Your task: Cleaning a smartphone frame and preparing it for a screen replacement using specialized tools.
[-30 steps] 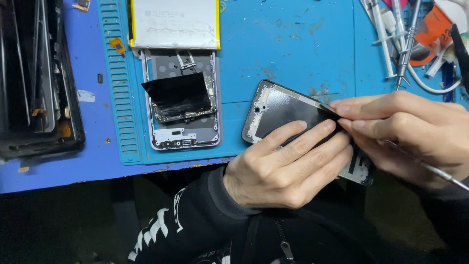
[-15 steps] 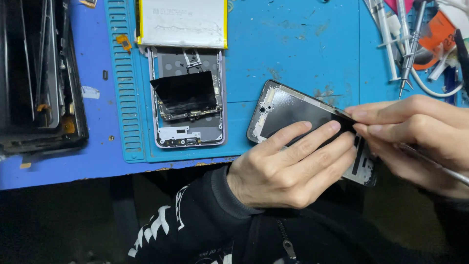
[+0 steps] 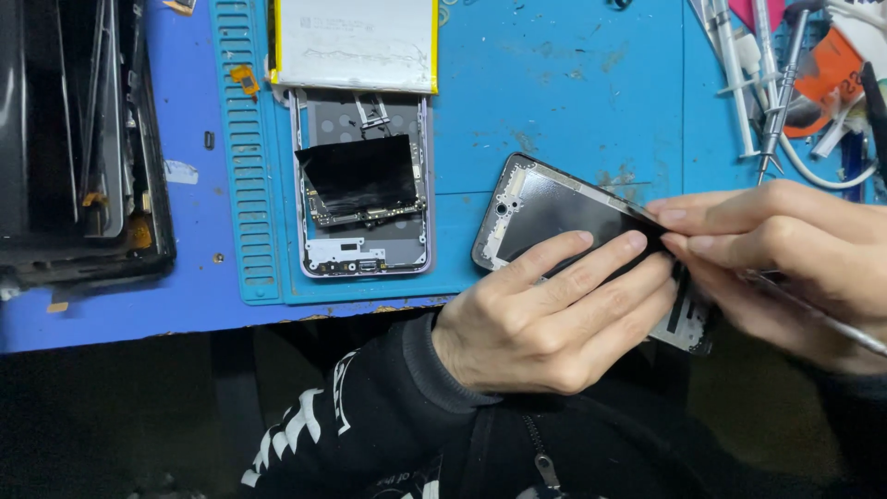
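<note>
My left hand (image 3: pixel 545 314) holds a black phone frame (image 3: pixel 545 212) by its lower edge, with the fingers laid across its dark inner face. My right hand (image 3: pixel 785 254) meets it at the frame's right side, pinching a thin metal tool (image 3: pixel 832 323) whose tip is hidden between my fingers and the frame. The frame lies tilted over the front edge of the blue mat (image 3: pixel 554 102).
An opened phone body (image 3: pixel 362 199) with a black film on its board lies to the left, a silver battery (image 3: pixel 356 42) above it. A black tray of parts (image 3: pixel 83 148) stands at far left. Tweezers, a screwdriver (image 3: pixel 774 102) and cables crowd the top right.
The view has shifted slightly, so everything sits a little more to the right. My hands keep their grip on the frame, the right fingers edging along its side.
</note>
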